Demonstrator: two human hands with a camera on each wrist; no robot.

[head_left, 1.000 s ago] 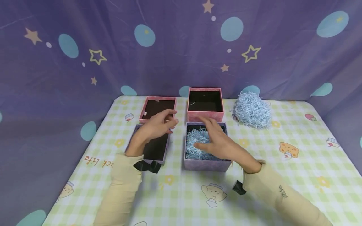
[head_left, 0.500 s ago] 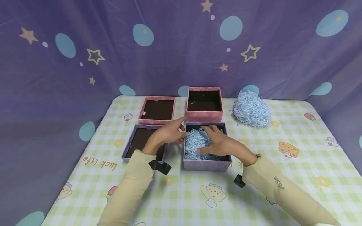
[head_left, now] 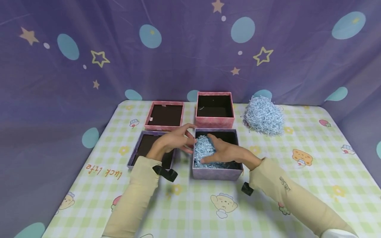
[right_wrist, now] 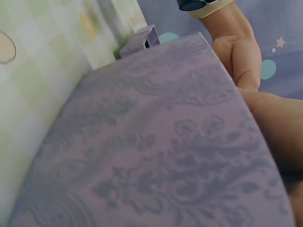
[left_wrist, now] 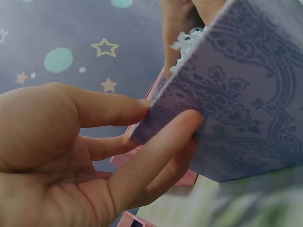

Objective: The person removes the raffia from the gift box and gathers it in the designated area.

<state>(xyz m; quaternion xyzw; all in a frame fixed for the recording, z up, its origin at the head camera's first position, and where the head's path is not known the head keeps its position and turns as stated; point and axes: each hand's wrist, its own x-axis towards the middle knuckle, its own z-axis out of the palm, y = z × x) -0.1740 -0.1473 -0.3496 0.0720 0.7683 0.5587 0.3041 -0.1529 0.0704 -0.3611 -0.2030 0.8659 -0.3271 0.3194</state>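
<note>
A purple box with a patterned outside stands in the middle of the table, blue shredded paper heaped in its left part. My right hand reaches into it from the right, thumb and fingers spread against the paper; some fingertips are hidden. Bare black bottom shows in the box's right part. My left hand is at the box's left wall. In the left wrist view, fingers of my left hand lie fairly straight against the patterned wall. The right wrist view shows mostly the box's outer side.
A purple lid lies inside up beneath my left forearm. Behind it is a pink lid. A pink box with a dark inside stands behind the purple one. Another pile of blue shredded paper sits at the back right.
My left hand has moved right, from over the lids to the purple box's left wall. My right hand and the shredded paper inside have shifted left, baring the box's right part.
</note>
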